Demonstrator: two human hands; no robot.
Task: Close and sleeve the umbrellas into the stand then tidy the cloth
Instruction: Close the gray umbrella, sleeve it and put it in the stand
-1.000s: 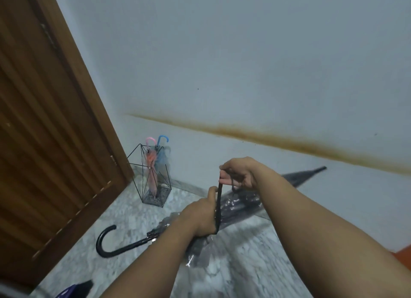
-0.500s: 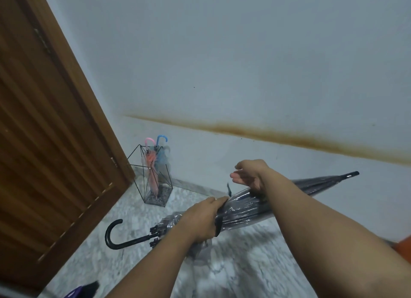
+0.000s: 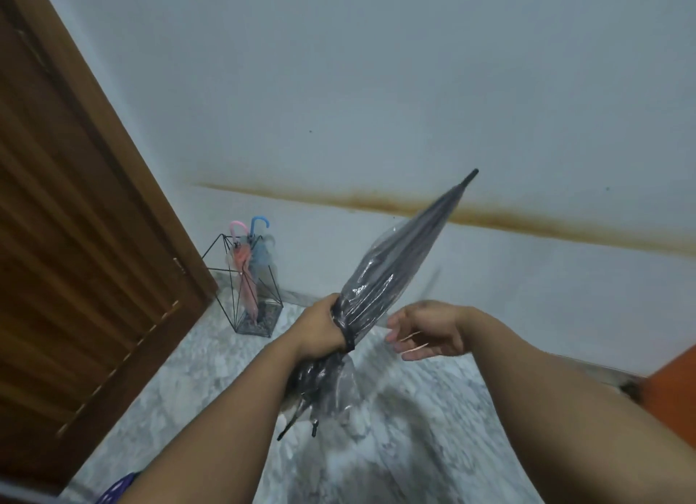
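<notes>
Black umbrella point(image 3: 391, 277) swung up from near-flat to steep tilt, tip high; left hand point(image 3: 320, 334) clenched round its strapped middle, right hand point(image 3: 429, 330) let go, fingers loose beside it.

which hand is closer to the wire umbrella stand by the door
Left. The left hand grips the folded dark umbrella just right of the black wire umbrella stand; the right hand hangs open farther right.

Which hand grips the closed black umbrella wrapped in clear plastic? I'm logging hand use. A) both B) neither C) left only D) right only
C: the left hand curls round the black umbrella; the right hand hovers beside it, fingers loose.
</notes>
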